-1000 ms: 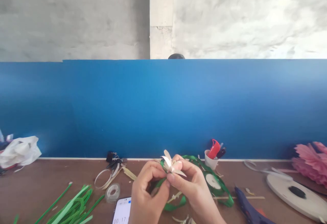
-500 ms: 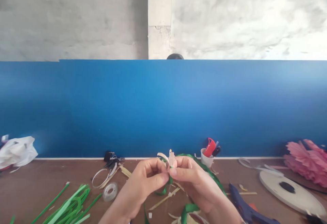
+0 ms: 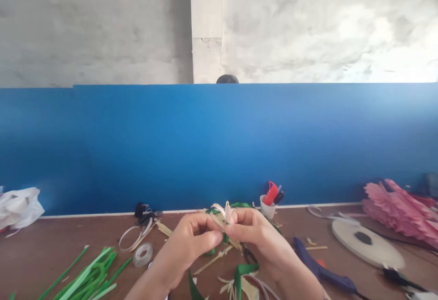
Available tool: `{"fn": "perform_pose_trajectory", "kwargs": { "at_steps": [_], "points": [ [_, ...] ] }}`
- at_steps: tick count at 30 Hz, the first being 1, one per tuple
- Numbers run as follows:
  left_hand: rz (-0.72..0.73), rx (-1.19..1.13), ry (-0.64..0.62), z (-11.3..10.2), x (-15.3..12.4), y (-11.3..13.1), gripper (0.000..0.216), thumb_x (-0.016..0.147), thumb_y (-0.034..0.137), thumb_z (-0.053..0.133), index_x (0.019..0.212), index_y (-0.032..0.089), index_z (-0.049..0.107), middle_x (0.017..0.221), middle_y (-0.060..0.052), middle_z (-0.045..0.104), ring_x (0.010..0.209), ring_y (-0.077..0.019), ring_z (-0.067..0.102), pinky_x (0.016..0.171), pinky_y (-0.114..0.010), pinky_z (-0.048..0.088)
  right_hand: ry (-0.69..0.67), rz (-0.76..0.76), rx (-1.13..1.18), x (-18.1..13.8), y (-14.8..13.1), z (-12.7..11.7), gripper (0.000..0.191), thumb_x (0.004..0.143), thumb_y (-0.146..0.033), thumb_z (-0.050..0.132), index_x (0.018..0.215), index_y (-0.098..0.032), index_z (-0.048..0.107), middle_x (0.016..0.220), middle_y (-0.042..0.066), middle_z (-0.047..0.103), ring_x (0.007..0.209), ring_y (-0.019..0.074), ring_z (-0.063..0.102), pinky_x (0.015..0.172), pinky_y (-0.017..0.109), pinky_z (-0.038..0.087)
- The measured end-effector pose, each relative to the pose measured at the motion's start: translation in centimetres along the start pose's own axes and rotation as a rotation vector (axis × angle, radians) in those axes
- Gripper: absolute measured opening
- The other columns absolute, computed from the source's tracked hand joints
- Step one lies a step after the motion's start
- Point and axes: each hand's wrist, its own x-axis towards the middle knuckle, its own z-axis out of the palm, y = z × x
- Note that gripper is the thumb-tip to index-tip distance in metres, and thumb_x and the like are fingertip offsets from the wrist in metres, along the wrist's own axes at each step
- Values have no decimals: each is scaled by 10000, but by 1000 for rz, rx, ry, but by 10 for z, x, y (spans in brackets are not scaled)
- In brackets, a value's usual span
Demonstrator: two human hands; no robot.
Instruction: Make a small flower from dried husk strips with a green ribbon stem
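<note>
Low in the middle of the view, my left hand and my right hand meet fingertip to fingertip. Both pinch a small cream ribbon flower whose petals stick up above the fingers. A green ribbon loops behind the flower and trails down past my right wrist, where another green piece lies among cream scraps on the brown table.
A tape roll, binder clips and white ribbon loops lie left of my hands, green strips further left. A white cup with scissors, a blue glue gun, a round white disc and pink paper flowers are at right. A blue partition backs the table.
My hands have closed tighter on the flower, whose petals now stand folded upward rather than spread. The view has shifted, so the phone is no longer seen below my left hand.
</note>
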Motion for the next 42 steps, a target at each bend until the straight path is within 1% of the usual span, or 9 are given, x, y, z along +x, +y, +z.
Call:
{"fn": "perform_pose_trajectory", "kwargs": {
  "at_steps": [7, 12, 17, 21, 25, 29, 35, 39, 42],
  "points": [
    [2, -1, 148, 15, -2, -3, 143, 598, 271, 708, 592, 172, 604, 563, 30, 573, 579, -115, 453, 596, -258, 333, 66, 49, 32, -6, 2, 1, 284, 628, -281, 802, 591, -162, 546, 533, -45, 481, 494, 86, 398, 502, 239, 251],
    [51, -7, 224, 25, -6, -2, 134, 612, 251, 695, 550, 170, 608, 546, 27, 588, 571, -113, 470, 594, -252, 347, 98, 32, 66, -7, 1, 6, 266, 606, -234, 809, 578, -149, 559, 539, -28, 552, 496, 84, 440, 511, 229, 275],
    [-18, -151, 182, 25, -6, -9, 113, 579, 229, 710, 574, 158, 622, 533, 40, 542, 520, -77, 382, 518, -221, 265, 54, 63, 116, -12, -1, 6, 227, 630, -234, 808, 638, -151, 598, 612, -9, 612, 556, 103, 509, 545, 224, 329],
    [-61, -256, 69, 23, -5, -18, 142, 575, 244, 690, 574, 152, 582, 487, 78, 397, 461, -54, 186, 466, -244, 101, 8, 123, 110, -16, 3, -1, 195, 650, -267, 803, 664, -132, 663, 605, -11, 589, 528, 80, 464, 508, 205, 300],
    [-112, -354, 13, 25, -6, -27, 204, 563, 260, 681, 542, 185, 492, 440, 106, 287, 457, -64, 142, 472, -253, 67, 28, 94, 126, -19, 10, -5, 209, 624, -249, 823, 619, -140, 645, 614, -12, 602, 554, 92, 490, 543, 219, 337],
    [-57, -268, 101, 29, -10, -31, 160, 594, 239, 677, 551, 175, 536, 446, 98, 339, 453, -63, 196, 477, -245, 116, 41, 63, 110, -23, 13, -2, 245, 626, -268, 830, 618, -135, 625, 603, -17, 582, 557, 92, 477, 559, 228, 325],
    [-6, -64, 191, 29, -15, -25, 128, 596, 257, 725, 600, 159, 643, 550, 45, 544, 549, -101, 410, 566, -240, 296, 132, 57, 37, -23, 19, -3, 277, 578, -290, 857, 614, -141, 626, 572, -29, 574, 541, 92, 459, 537, 230, 295],
    [9, -101, 222, 29, -15, -28, 156, 597, 248, 732, 591, 172, 596, 587, 37, 578, 597, -120, 479, 604, -243, 342, 186, 24, 46, -23, 24, -2, 283, 535, -295, 879, 626, -151, 652, 675, 0, 638, 646, 128, 530, 616, 243, 357],
    [98, -48, 296, 33, -14, -36, 169, 618, 236, 703, 570, 188, 549, 558, 41, 560, 568, -129, 493, 574, -246, 352, 222, 3, 29, -22, 26, 1, 263, 550, -291, 870, 616, -157, 655, 652, -7, 628, 612, 113, 509, 589, 235, 351]
  ]
}}
